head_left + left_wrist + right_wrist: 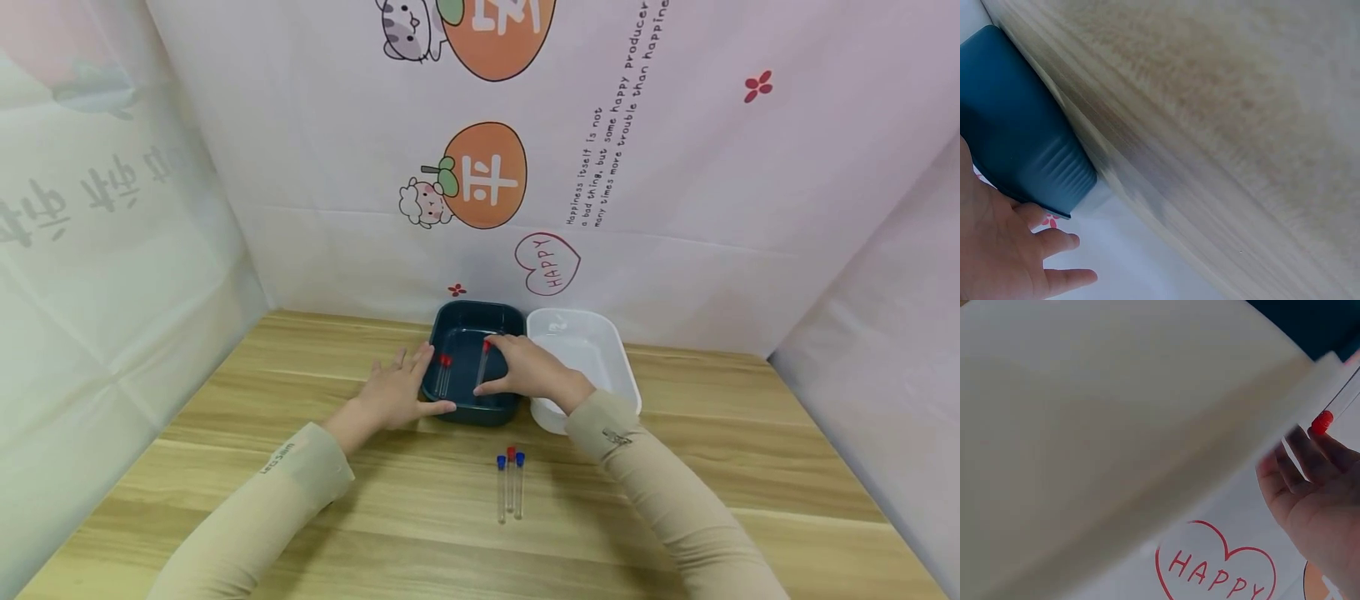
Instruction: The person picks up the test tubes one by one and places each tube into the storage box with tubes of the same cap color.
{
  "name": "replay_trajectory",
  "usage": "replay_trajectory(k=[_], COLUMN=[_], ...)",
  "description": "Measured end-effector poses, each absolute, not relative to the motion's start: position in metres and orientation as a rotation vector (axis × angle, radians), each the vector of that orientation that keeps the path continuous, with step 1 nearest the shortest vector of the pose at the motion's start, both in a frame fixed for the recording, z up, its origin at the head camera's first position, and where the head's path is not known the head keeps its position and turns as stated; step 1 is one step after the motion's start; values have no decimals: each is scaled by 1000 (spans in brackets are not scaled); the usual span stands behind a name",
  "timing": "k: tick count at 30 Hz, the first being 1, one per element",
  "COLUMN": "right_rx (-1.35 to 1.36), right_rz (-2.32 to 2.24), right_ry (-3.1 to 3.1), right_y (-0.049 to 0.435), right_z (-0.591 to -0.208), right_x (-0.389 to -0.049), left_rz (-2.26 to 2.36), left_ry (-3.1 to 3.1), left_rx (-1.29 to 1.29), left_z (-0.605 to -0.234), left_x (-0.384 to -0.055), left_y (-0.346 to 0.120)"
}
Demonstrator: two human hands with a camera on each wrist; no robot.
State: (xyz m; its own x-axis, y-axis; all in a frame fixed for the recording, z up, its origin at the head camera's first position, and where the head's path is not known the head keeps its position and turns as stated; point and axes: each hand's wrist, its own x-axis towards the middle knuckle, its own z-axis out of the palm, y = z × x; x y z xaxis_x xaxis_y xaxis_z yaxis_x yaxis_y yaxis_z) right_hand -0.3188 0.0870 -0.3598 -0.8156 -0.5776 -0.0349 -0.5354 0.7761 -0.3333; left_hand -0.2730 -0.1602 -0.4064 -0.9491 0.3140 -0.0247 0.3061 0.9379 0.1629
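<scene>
Sleeves: both forearms reach forward over the table, one on either side of the loose tubes, so neither covers them.
Loose tubes: three, close together on the wood with caps pointing away, two blue and a red between; lying in front of the trays seems to keep them handy.
Left hand: fingers apart and extended, thumb along the near rim, the rest by the left side; probably there to steady the tray rather than grip it.
Right hand: pinching the held tube lengthwise, thumb at the clear end, fingertip at the red cap; an end-to-end hold likely controls its angle.
Dark tray: under the held tube, whose contact with the floor I cannot tell; two red-capped tubes lie side by side at the left.
White tray: just right of the dark one, partly behind the right wrist.
Backdrop: printed cloth behind both trays.
</scene>
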Motion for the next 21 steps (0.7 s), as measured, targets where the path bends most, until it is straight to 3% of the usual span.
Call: replay_trajectory(k=[21], right_rx=[-903], right_rz=[-417], right_ry=[2822], right_y=[64], right_z=[-376], right_x=[-330], left_rz=[298], left_ry=[3023], left_rx=[477], left_z=[-404], left_x=[-273], left_y=[-161])
